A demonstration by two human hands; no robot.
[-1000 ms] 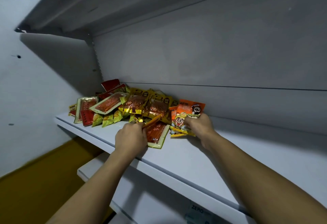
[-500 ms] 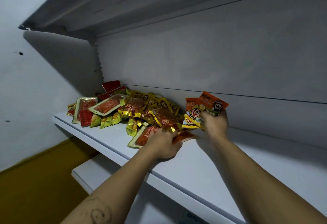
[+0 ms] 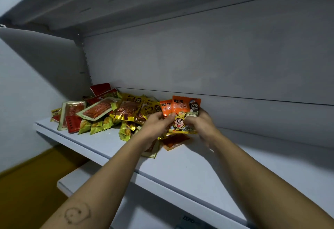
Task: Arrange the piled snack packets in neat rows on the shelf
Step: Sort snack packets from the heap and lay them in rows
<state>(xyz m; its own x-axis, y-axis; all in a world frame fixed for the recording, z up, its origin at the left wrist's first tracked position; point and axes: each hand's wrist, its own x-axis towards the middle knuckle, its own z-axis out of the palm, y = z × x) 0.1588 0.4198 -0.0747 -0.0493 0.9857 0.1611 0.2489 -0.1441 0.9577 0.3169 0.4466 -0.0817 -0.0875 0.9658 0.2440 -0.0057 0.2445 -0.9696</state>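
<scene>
yellow floor [image 3: 27, 183], lower ledge [image 3: 75, 180], white wall [image 3: 21, 84]

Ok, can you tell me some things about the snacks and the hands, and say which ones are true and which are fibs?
1. Both hands hold the orange packets. True: the left hand and right hand grip them together.
2. The orange packets lie flat on the shelf. False: they are held up above it.
3. The pile of snack packets sits at the left end of the shelf. True.
4. The snacks are already in neat rows. False: they lie heaped and overlapping.
5. The shelf to the right of the hands is full of packets. False: no packets lie there.
</scene>
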